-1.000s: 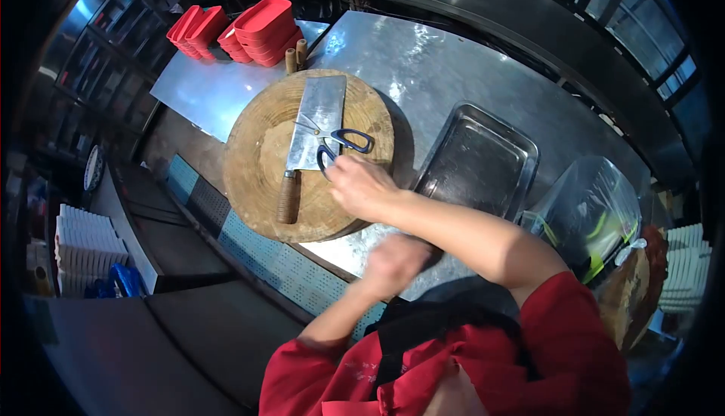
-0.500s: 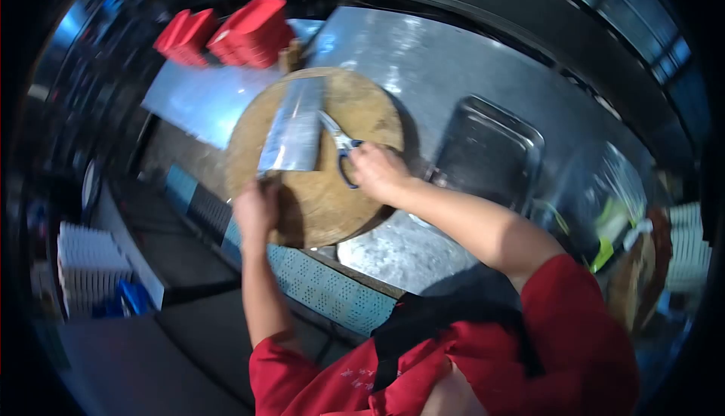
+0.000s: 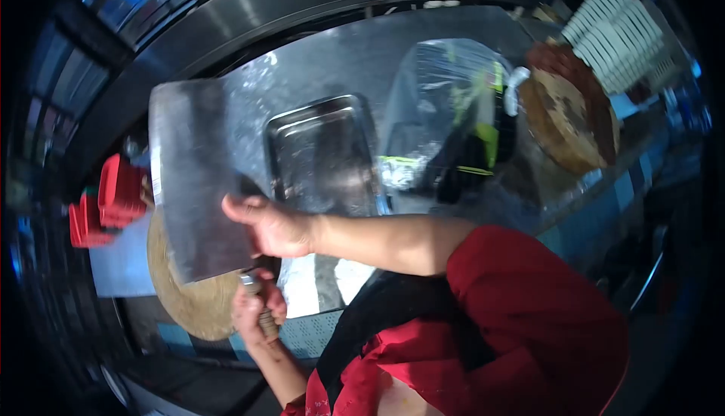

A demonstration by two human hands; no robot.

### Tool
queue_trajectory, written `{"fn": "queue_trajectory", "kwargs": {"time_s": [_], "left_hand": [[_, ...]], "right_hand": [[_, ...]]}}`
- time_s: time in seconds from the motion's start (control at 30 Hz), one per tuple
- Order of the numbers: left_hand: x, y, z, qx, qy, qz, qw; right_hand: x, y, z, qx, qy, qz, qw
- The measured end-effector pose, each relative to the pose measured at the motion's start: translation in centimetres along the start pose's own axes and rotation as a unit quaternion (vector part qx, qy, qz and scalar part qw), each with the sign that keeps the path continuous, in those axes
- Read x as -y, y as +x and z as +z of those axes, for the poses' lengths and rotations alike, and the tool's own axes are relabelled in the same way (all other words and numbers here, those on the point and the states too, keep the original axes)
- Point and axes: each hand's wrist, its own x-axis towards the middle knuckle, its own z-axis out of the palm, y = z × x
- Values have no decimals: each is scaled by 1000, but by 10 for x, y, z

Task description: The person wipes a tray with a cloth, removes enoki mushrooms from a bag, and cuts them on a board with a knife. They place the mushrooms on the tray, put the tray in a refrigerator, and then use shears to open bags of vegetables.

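Note:
My left hand (image 3: 257,314) is wrapped round the handle of a large cleaver (image 3: 196,182), whose broad metal blade is raised and tilted over a round wooden chopping block (image 3: 200,310). At the blade's right edge is my right hand (image 3: 279,227). Its thumb lies across the front of the metal, and its other fingers are mostly hidden. Part of the block is covered by the blade. The scissors do not show here.
A metal tray (image 3: 321,152) lies on the steel counter (image 3: 325,53). Right of it is a clear plastic bag (image 3: 445,114) with dark and yellow-green contents. Another wooden block (image 3: 563,125), a white slatted basket (image 3: 615,35) and red containers (image 3: 121,189) stand around.
The cleaver has gone from lying on the block to raised in my left hand. My right hand has left the spot where it held scissors and is at the blade. The view has swung right.

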Motion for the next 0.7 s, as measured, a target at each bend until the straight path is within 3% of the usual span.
{"fn": "queue_trajectory", "kwargs": {"time_s": [0.07, 0.1, 0.13, 0.2, 0.33, 0.37, 0.4, 0.43, 0.47, 0.5, 0.53, 0.6, 0.63, 0.67, 0.7], "left_hand": [[31, 20, 40, 102, -17, -72, 992], [45, 32, 65, 148, -46, -100, 983], [55, 42, 91, 175, -47, -120, 976], [74, 60, 129, 250, -64, -174, 950], [113, 100, 221, 373, 59, -205, 903], [117, 107, 250, 391, 162, -170, 890], [140, 133, 248, 442, 364, 9, 820], [139, 138, 277, 376, 362, -35, 852], [151, 162, 281, 317, 462, 95, 823], [161, 178, 291, 235, 465, 225, 823], [170, 196, 294, 164, 499, 256, 812], [179, 210, 306, 180, 647, 184, 718], [186, 209, 316, 192, 623, 191, 734], [191, 208, 325, 189, 668, 173, 699], [198, 207, 331, 154, 701, 185, 671]], "right_hand": [[50, -52, 20, -29, 6, -73, 997], [69, -83, 20, -85, -95, -101, 987], [84, -114, 20, -143, -192, -125, 963], [103, -161, 22, -188, -300, -288, 890], [146, -263, 35, -305, -359, -391, 791], [159, -299, 22, -303, -595, -412, 620], [164, -327, 19, -329, -609, -417, 589], [169, -355, 15, -356, -621, -421, 557], [170, -376, 26, -412, -433, -418, 685], [172, -402, 27, -482, -449, -377, 651], [174, -429, 25, -548, -461, -335, 612], [171, -467, -8, -545, -425, -345, 635], [169, -476, -23, -549, -443, -343, 621], [165, -479, -34, -553, -378, -350, 655], [163, -485, -44, -574, -396, -297, 653]]}}
